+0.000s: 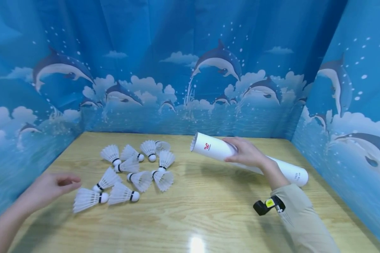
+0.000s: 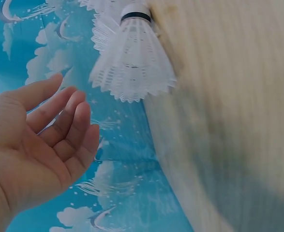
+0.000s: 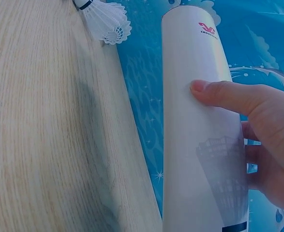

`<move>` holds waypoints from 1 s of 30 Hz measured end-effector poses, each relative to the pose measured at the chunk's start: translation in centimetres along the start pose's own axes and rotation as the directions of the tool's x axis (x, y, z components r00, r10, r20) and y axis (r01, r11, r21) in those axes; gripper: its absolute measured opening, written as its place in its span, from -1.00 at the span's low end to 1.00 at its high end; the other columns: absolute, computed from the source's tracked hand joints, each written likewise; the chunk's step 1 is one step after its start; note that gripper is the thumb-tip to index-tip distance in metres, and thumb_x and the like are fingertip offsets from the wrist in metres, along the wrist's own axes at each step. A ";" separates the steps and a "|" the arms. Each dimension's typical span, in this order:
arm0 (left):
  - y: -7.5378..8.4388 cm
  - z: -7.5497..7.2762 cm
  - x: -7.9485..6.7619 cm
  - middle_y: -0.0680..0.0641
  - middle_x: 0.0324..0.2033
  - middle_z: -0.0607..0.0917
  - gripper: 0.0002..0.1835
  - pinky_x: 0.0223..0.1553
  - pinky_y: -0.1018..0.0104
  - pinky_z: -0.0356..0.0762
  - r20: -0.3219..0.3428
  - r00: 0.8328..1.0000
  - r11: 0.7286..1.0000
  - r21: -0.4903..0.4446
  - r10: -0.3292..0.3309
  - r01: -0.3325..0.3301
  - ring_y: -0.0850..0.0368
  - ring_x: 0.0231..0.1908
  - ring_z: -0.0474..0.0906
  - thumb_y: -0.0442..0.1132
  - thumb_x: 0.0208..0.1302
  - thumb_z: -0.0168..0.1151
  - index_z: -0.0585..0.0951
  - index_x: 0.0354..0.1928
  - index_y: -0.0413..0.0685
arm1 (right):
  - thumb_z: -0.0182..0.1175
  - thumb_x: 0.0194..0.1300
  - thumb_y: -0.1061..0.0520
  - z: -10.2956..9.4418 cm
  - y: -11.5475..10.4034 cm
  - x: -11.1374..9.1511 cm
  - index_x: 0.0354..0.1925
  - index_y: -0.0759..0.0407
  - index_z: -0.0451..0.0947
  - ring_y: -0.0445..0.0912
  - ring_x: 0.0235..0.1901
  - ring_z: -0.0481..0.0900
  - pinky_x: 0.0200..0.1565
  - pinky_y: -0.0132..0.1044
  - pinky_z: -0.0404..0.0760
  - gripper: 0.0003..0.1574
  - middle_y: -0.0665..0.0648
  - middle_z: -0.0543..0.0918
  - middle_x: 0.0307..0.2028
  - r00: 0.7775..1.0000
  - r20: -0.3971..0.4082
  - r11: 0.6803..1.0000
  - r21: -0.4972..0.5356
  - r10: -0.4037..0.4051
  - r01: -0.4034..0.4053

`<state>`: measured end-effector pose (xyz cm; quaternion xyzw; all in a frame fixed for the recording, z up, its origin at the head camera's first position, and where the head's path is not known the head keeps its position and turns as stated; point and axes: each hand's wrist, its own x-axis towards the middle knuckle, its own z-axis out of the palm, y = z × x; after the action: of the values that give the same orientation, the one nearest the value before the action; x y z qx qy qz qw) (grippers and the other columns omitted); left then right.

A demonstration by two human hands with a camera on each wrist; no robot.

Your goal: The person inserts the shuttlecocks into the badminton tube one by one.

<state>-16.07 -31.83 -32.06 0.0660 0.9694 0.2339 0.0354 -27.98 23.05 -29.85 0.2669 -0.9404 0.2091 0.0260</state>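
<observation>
My right hand (image 1: 247, 153) grips a long white shuttlecock tube (image 1: 288, 170) with a red logo, thumb on one side and fingers round the other. The tube is tilted, its left end raised over the table; a jagged white rim like feather tips shows at that end. In the right wrist view the tube (image 3: 195, 121) bears a printed grey shuttlecock. My left hand (image 1: 50, 186) holds nothing, its fingers loosely curled, close to the nearest white shuttlecock (image 1: 88, 199). The left wrist view shows this hand (image 2: 45, 140) apart from a shuttlecock (image 2: 134, 63) with a black band.
Several more shuttlecocks (image 1: 121, 193) lie scattered on the left half of the wooden table (image 1: 190, 207). Blue curtains (image 1: 164, 45) printed with dolphins enclose the table at the back and both sides. A small black camera (image 1: 262, 208) is strapped at my right wrist.
</observation>
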 end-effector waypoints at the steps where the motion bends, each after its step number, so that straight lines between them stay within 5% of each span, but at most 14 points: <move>1: -0.2 0.1 0.0 -0.24 -0.26 0.66 -0.54 -0.35 0.08 0.55 0.015 1.000 1.000 -0.007 -0.002 0.003 -0.09 -0.28 0.58 -0.04 0.31 0.12 0.57 -0.04 -0.36 | 0.38 0.03 -0.13 0.0 0.0 0.0 0.33 -0.01 0.24 0.08 0.00 0.44 -0.10 0.07 0.48 -0.05 0.18 0.46 0.09 1.000 0.001 1.000 0.001 -0.003 0.003; 8: -0.7 1.5 0.2 -0.14 -0.32 0.67 -0.60 -0.37 0.15 0.52 0.004 0.999 0.999 -0.005 0.052 -0.051 0.01 -0.33 0.56 -0.08 0.26 0.18 0.61 -0.09 -0.32 | 0.38 0.04 -0.12 0.0 0.1 0.0 0.33 0.03 0.24 0.10 0.05 0.42 -0.06 0.10 0.45 -0.05 0.19 0.42 0.15 1.000 0.002 1.000 0.006 -0.014 0.014; 18: -0.4 2.7 0.7 -0.27 -0.27 0.65 -0.68 -0.23 -0.02 0.52 -0.027 0.996 0.997 -0.006 0.080 -0.081 -0.16 -0.25 0.56 -0.20 0.18 0.25 0.62 -0.15 -0.34 | 0.39 0.02 -0.07 0.3 -0.1 0.1 0.31 0.11 0.27 0.12 0.07 0.41 -0.01 0.12 0.42 -0.07 0.21 0.44 0.15 1.000 0.002 1.000 0.009 -0.014 0.014; 25: -0.4 2.8 0.7 -0.24 -0.30 0.66 -0.75 -0.30 0.12 0.51 -0.050 0.995 0.996 0.000 0.091 -0.091 -0.12 -0.28 0.57 -0.31 0.14 0.26 0.63 -0.17 -0.34 | 0.39 0.03 -0.10 0.4 0.1 0.1 0.31 0.11 0.26 0.12 0.08 0.40 -0.01 0.12 0.43 -0.06 0.21 0.42 0.17 1.000 0.005 1.000 0.016 -0.005 0.005; 30: -0.4 2.1 0.6 -0.31 -0.26 0.65 -0.72 -0.24 -0.05 0.51 -0.038 0.998 0.999 -0.022 0.049 -0.050 -0.23 -0.23 0.56 -0.32 0.16 0.22 0.61 -0.12 -0.36 | 0.39 0.03 -0.09 0.3 0.0 0.2 0.31 0.11 0.27 0.13 0.09 0.40 0.00 0.12 0.41 -0.07 0.21 0.42 0.17 1.000 0.002 1.000 0.004 -0.008 0.007</move>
<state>-16.47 -31.17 -34.14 0.0853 0.9652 0.2468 0.0124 -28.15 22.83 -30.10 0.2707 -0.9390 0.2106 0.0252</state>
